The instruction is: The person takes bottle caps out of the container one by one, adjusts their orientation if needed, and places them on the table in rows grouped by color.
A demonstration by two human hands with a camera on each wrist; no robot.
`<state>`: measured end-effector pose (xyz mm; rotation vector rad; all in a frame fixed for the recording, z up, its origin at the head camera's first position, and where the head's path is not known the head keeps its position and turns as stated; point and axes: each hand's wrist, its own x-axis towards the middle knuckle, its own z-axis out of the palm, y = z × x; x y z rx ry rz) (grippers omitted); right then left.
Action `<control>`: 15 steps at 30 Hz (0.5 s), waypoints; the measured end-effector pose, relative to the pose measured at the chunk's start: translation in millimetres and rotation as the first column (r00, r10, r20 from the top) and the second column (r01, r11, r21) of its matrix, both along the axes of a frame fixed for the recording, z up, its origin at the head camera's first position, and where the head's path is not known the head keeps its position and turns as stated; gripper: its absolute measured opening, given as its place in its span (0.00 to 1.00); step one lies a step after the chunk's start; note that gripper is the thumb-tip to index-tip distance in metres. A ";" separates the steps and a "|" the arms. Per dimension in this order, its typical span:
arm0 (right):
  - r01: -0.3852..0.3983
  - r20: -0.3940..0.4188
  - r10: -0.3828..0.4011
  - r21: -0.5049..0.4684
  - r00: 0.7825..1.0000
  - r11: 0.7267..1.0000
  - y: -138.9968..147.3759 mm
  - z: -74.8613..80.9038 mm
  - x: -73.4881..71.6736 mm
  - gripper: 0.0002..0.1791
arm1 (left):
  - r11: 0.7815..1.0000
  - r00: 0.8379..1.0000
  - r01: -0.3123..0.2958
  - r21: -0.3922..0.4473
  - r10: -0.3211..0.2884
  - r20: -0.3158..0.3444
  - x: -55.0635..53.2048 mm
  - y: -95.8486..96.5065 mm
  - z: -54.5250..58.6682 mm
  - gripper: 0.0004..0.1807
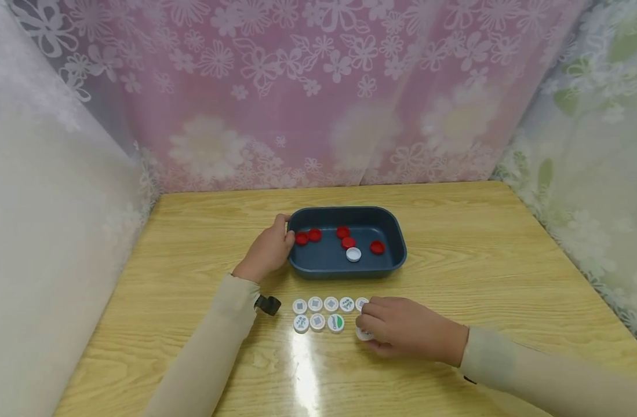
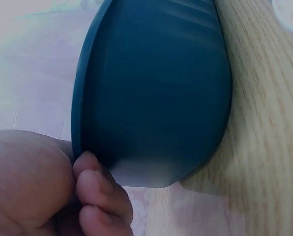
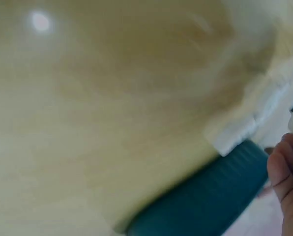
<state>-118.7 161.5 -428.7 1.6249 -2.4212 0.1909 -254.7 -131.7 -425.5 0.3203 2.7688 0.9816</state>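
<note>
My left hand (image 1: 268,249) grips the left end of a dark blue plastic bin (image 1: 344,273). In the left wrist view, its thumb and fingers pinch the rim. Inside the bin lie several red bottle caps (image 1: 377,247) and one white bottle cap (image 1: 353,255), hollow side up. My right hand (image 1: 401,327) pinches a white bottle cap (image 1: 364,334) with a printed top, low over the table or touching it; I cannot tell which. To its left, white caps (image 1: 331,304) with printed tops lie in two rows. The right fingers partly cover the far-row cap (image 1: 361,303) at the right end.
The bin and caps are on a light wood-grain table (image 1: 193,231). A pink floral curtain (image 1: 297,116) hangs behind it, with pale curtains (image 1: 47,202) at the sides. The left wrist wears a black band (image 1: 268,304). The right wrist view is blurred.
</note>
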 end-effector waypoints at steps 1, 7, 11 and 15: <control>0.022 0.001 -0.022 0.014 1.000 1.000 0.2 -3.4 2.6 0.15 | 1.000 1.000 0.000 -0.001 0.000 -0.002 -0.3 0.0 -0.1 0.27; 0.139 0.093 -0.143 0.049 0.985 0.989 -2.8 -12.9 7.0 0.14 | 1.000 1.000 0.011 0.000 -0.011 -0.016 -2.0 -0.9 -1.8 0.27; 0.122 0.099 -0.127 0.060 0.987 0.991 -4.3 -18.4 8.1 0.11 | 1.000 1.000 0.013 0.005 -0.013 -0.013 -2.0 -1.0 -2.3 0.27; 0.125 0.111 -0.130 0.056 0.985 0.991 -5.6 -22.6 9.7 0.09 | 1.000 1.000 0.009 0.006 -0.008 -0.018 -1.0 -1.7 -1.4 0.27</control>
